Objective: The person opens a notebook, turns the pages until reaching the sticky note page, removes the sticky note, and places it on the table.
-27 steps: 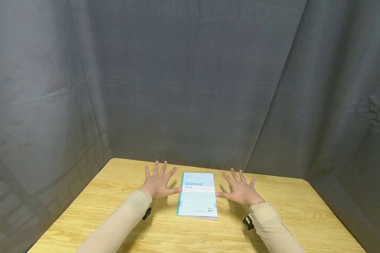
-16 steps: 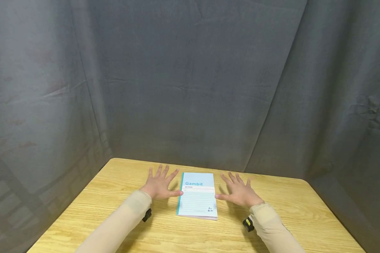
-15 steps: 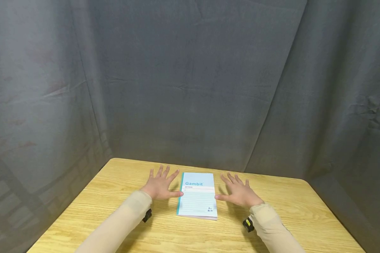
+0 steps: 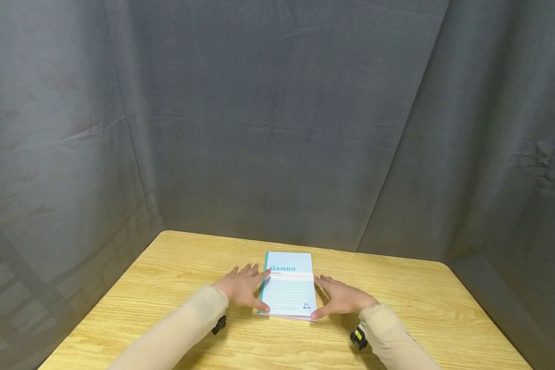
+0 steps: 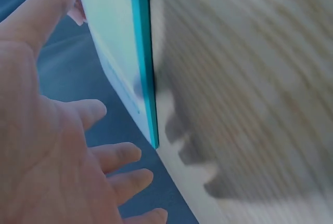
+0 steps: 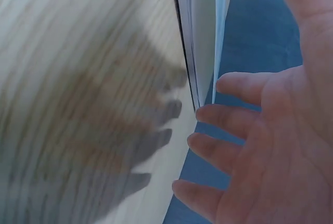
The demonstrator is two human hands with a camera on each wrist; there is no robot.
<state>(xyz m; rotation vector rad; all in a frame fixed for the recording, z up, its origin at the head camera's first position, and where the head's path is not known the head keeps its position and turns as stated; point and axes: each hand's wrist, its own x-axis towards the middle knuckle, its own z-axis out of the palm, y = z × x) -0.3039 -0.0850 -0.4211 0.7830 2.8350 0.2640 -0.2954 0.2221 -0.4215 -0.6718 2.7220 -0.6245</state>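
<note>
A pale blue notebook (image 4: 288, 293) marked "Gambit" lies closed on the wooden table, its teal spine (image 5: 145, 63) facing left. Over its left side my left hand (image 4: 243, 288) hovers with fingers spread, the thumb and index fingertip overlapping the cover in the head view. My right hand (image 4: 344, 299) is at the opposite side, fingers loosely extended, thumb tip at the lower right corner. From the right wrist, the notebook's page edges (image 6: 200, 42) show, with the cover slightly lifted from them. Shadows of the fingers fall on the wood beside the notebook in both wrist views.
The light wooden table (image 4: 176, 262) has rounded far corners. Grey curtains (image 4: 268, 128) hang behind it and along both sides. A small black device (image 4: 358, 338) is strapped under the right sleeve, and another (image 4: 219, 325) under the left.
Both hands have come down and nearer to me along the notebook's sides, their fingers less widely fanned. The thumbs have shifted from mid-edge to the near corners. The notebook stays in place.
</note>
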